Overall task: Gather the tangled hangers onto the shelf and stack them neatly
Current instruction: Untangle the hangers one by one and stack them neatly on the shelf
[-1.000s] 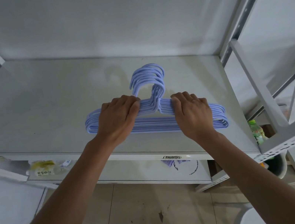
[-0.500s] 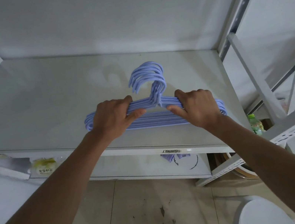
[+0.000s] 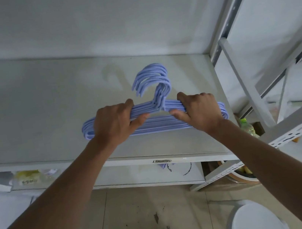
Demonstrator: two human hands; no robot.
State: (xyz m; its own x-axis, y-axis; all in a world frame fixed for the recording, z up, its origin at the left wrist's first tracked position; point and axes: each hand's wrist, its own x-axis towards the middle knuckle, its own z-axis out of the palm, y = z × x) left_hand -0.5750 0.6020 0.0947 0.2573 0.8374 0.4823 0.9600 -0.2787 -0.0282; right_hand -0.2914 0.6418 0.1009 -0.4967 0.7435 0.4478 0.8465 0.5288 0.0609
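Observation:
A bundle of several light-blue plastic hangers [image 3: 154, 91] sits stacked on the white metal shelf [image 3: 36, 113], hooks pointing toward the back wall. My left hand [image 3: 115, 123] grips the left shoulder of the bundle, fingers over the top and thumb underneath. My right hand [image 3: 199, 110] grips the right shoulder the same way. The hanger ends stick out past both hands. The bundle is tilted up on its lower bars.
The shelf's upright post [image 3: 245, 86] stands to the right, with a perforated rail [image 3: 298, 129] in front. A green-capped bottle [image 3: 247, 126] sits lower right. A white round stool [image 3: 257, 220] stands on the tiled floor. A yellow-labelled packet [image 3: 26, 177] lies on the lower shelf.
Both hands went from pressing flat on top of the hangers to curling round the bundle's shoulders, thumbs underneath. The stack has tipped up a little and the hooks stand more upright.

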